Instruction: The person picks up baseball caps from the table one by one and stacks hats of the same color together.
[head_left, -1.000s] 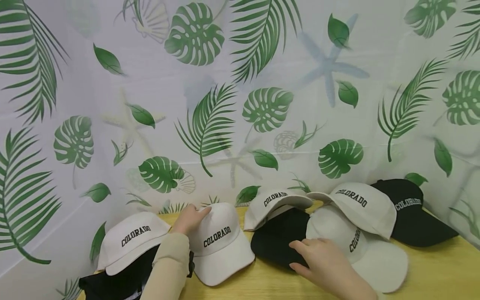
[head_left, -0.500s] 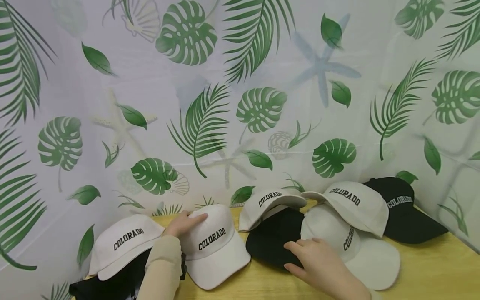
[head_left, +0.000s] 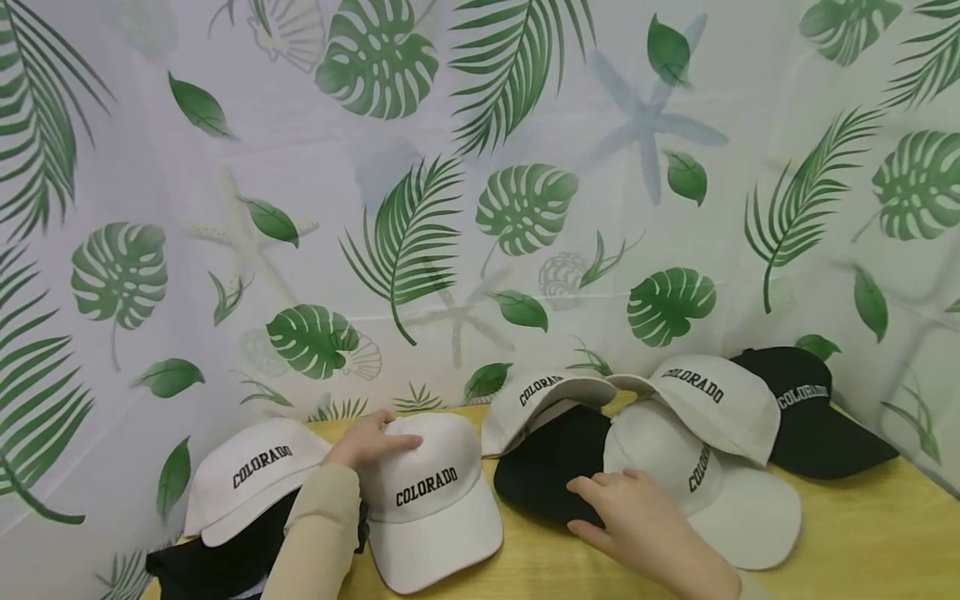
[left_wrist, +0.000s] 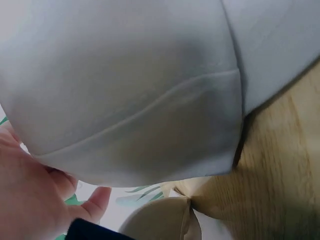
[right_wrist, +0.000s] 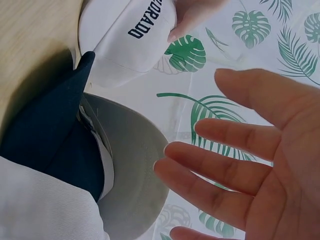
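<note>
Your left hand point(head_left: 369, 446) grips the round white cloth cap with black letters point(head_left: 435, 510), near the dark black cloth cap point(head_left: 551, 467) on the yellow wooden tabletop point(head_left: 862, 542); your right hand point(head_left: 637, 512) is spread, holding nothing. Squeeze softly so the white cap's top does not dent

Indoors, kind unclear: leaf-print curtain point(head_left: 480, 200)

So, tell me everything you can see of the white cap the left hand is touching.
The white baseball cap, apparently soft fabric, has a rounded crown, black capital lettering reading COLORADO across the front, and a curved brim. The left wrist view shows a curved seam along its side. It sits crown up on the yellow wood-grain table, brim toward the person. The left hand touches the upper crown; the cap's inside is hidden.
</note>
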